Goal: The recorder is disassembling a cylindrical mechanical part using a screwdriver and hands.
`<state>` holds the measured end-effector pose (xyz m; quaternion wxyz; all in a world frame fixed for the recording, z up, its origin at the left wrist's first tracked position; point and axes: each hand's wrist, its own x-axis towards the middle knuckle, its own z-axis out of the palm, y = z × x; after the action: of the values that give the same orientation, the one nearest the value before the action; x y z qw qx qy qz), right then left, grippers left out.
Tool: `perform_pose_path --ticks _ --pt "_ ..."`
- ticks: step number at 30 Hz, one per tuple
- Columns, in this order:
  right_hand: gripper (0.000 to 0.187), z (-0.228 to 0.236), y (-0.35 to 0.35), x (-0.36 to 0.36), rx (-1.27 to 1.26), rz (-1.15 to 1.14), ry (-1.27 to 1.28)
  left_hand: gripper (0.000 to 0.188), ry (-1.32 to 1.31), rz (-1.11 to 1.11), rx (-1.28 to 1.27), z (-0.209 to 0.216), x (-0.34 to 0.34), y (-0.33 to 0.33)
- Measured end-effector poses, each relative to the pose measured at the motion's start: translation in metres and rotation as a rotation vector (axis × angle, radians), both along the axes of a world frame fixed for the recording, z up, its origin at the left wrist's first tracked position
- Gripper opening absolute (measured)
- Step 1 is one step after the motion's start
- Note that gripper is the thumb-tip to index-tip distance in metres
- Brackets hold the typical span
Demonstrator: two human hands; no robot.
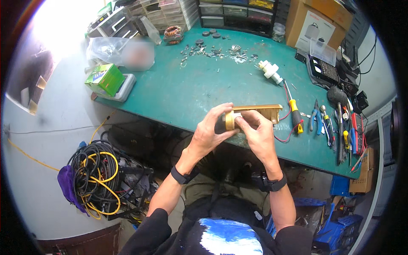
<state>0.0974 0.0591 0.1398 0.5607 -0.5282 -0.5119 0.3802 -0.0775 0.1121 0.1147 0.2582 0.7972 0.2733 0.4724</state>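
Near the table's front edge, a gold-coloured trough-like housing (259, 108) with a rounded end is held between both hands. My left hand (207, 135) is closed around its rounded left end, thumb below and fingers on top. My right hand (260, 137) pinches at a small pale part (236, 114) inside that end, its fingertips partly hiding it. Thin red wire (285, 139) loops on the table beside the housing's right end. Just beyond lie a yellow-and-black screwdriver (296, 112) and a white stepped plastic fitting (270, 71).
Blue-handled pliers (315, 117), other hand tools and a red multimeter (358, 127) crowd the right side. Small metal parts (212, 52) are scattered at the back. A green box (105, 80) stands at left; coiled cables (97, 174) lie below. A cardboard box (316, 23) stands back right.
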Motion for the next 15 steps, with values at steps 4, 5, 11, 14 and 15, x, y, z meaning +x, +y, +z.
perform_pose_path --ticks 4,5,11,14,15 --pt "0.023 0.004 -0.003 0.004 -0.011 -0.014 0.022 0.072 0.061 0.019 0.056 0.012 0.002 0.001" --pt "0.023 0.005 -0.002 0.004 -0.017 -0.009 0.021 0.071 0.06 0.027 0.04 0.011 0.001 0.001" --pt "0.025 -0.002 0.002 0.011 -0.047 0.01 0.067 0.069 0.047 0.064 0.071 0.006 0.006 0.002" --pt "0.024 0.005 0.002 0.02 -0.069 0.129 0.115 0.069 0.029 0.059 0.061 0.009 0.004 0.0" --pt "0.024 0.01 0.0 0.023 -0.067 0.136 0.104 0.069 0.012 0.044 0.033 0.013 0.004 -0.001"
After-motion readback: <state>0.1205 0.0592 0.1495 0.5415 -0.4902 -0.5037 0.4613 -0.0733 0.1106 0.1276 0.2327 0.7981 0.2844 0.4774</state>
